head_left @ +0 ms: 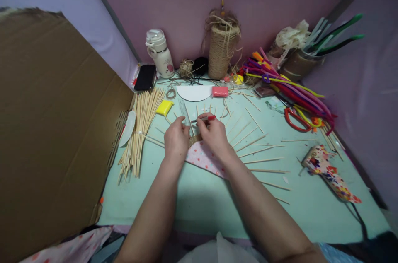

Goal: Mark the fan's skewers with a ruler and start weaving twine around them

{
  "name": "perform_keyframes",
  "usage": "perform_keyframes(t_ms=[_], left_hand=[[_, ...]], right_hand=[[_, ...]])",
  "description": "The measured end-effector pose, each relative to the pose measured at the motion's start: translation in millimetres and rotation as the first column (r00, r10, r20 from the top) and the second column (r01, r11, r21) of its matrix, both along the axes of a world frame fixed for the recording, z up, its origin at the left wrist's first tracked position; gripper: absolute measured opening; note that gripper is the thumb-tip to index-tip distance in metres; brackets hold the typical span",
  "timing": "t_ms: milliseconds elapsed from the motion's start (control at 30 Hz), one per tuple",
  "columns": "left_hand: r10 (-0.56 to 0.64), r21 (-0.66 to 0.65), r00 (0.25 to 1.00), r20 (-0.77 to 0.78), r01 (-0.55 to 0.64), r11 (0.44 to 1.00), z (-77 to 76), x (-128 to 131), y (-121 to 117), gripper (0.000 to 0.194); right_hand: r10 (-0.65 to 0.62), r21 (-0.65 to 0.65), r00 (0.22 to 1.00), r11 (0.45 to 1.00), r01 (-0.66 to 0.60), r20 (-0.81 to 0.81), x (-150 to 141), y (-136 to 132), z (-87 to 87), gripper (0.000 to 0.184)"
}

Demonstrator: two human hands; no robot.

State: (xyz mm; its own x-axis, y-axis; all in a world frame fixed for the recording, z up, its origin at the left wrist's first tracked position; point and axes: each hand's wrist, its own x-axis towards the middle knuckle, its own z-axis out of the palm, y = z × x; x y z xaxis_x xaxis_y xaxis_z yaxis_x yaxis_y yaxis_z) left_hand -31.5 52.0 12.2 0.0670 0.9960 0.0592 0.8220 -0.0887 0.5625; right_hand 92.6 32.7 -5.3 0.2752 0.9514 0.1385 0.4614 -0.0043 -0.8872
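Note:
My right hand [213, 132] grips a red-ended pen [209, 118], whose tip points left toward a clear ruler [183, 109]. My left hand [176, 136] is closed at the ruler's near end, thumb and fingers pinching it beside a thin wooden stick. Below both hands lies a half-round piece covered in pink patterned fabric [205, 157], with a brown twine band [195, 140] along its curved edge. Thin wooden sticks [264, 160] fan outward from this piece. My hands cover part of the band and some stick bases.
A bundle of sticks [141, 126] and a yellow packet [164, 107] lie left, beside a cardboard panel [56, 122]. Behind stand a bottle [163, 58] and twine roll [222, 49]. Rightward are red-handled scissors [297, 121], pipe cleaners [289, 89] and a fabric-covered corded tool [329, 174].

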Motion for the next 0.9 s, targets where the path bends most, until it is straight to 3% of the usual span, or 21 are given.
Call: perform_keyframes(t_ms=[667,900], left_hand=[[-0.002,-0.012,1.0,0.028,0.002,1.0,1.5,-0.4,-0.1,0.034],[0.059,0.048,0.995,0.08,-0.062,0.997,0.6,-7.2,2.4,0.035]], right_hand=[[-0.034,-0.034,0.999,0.999,0.035,0.033,0.8,-1.0,1.4,0.019],[-0.035,0.006,0.999,0.999,0.035,-0.006,1.6,-3.8,6.5,0.018]])
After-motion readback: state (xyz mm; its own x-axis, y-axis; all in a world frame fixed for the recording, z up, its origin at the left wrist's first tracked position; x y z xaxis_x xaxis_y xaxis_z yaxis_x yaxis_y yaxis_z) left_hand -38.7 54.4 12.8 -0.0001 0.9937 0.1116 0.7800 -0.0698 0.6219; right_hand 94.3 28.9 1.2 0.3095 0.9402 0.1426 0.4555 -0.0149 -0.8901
